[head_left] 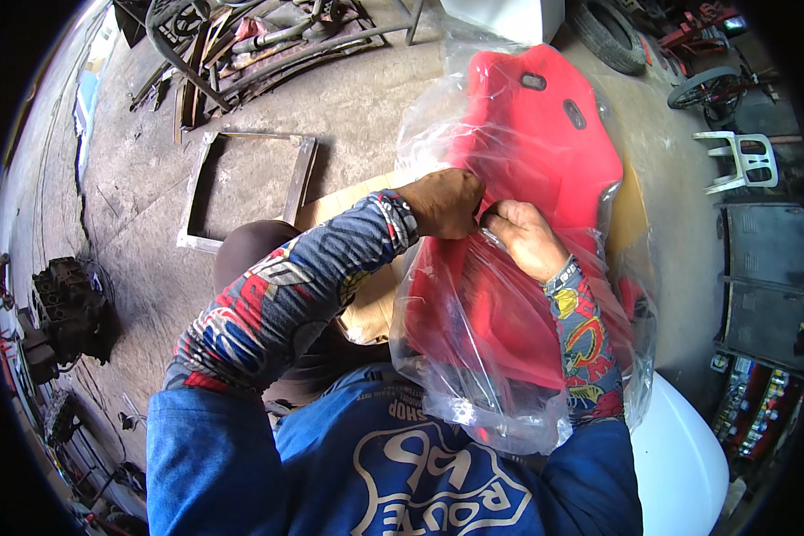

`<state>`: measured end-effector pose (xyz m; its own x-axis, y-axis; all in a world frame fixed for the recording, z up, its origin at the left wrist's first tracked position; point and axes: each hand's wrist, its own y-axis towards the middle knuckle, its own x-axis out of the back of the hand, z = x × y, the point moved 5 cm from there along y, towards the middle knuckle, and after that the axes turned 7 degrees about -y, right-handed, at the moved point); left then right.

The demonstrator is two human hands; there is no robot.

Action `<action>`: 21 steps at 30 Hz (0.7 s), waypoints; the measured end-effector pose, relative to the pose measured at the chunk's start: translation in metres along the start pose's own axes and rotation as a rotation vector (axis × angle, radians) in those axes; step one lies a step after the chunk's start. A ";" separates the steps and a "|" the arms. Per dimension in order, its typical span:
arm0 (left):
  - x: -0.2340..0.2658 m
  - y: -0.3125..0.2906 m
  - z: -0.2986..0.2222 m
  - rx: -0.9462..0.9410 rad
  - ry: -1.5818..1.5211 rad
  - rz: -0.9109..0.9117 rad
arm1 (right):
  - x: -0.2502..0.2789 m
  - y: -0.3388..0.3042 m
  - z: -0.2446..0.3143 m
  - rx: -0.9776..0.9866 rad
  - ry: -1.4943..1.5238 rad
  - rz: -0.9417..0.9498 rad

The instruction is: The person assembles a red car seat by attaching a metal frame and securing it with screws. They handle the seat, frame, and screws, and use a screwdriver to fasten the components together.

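Observation:
A red bucket seat point(545, 134) with two dark slots near its top lies in front of me. Loose clear plastic wrapping point(456, 384) covers it, wrinkled and shiny toward the near end. My left hand point(442, 204) is a fist at the seat's left side, closed on a bunch of the plastic. Close beside it, my right hand point(527, 239) pinches the same wrapping over the middle of the seat. The two hands almost touch, and the exact bit of plastic between the fingers is partly hidden.
Cardboard point(371, 304) lies under the seat. On the left are a metal frame point(246, 188) and a dark engine part point(67, 308). Scrap metal point(277, 45) is piled at the back. A tyre point(606, 36), a white plastic chair point(743, 161) and a grey cabinet point(764, 268) stand right.

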<state>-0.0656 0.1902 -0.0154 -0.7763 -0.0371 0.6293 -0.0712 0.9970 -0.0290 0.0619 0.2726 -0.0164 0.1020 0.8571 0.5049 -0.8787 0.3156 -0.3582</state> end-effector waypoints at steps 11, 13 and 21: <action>-0.011 0.003 -0.015 -0.209 0.258 0.154 | -0.001 -0.158 0.099 0.349 -0.308 -0.142; -0.008 -0.008 -0.032 -0.131 0.256 0.157 | -0.034 -0.196 0.094 0.315 -0.570 -0.108; -0.006 -0.133 -0.133 -0.022 -0.174 0.286 | -0.084 -0.230 0.006 0.103 -0.390 -0.357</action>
<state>0.0318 0.0668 0.0884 -0.8582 0.2354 0.4562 0.1770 0.9699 -0.1674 0.2527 0.1254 0.0286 0.2391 0.4833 0.8422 -0.8643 0.5012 -0.0422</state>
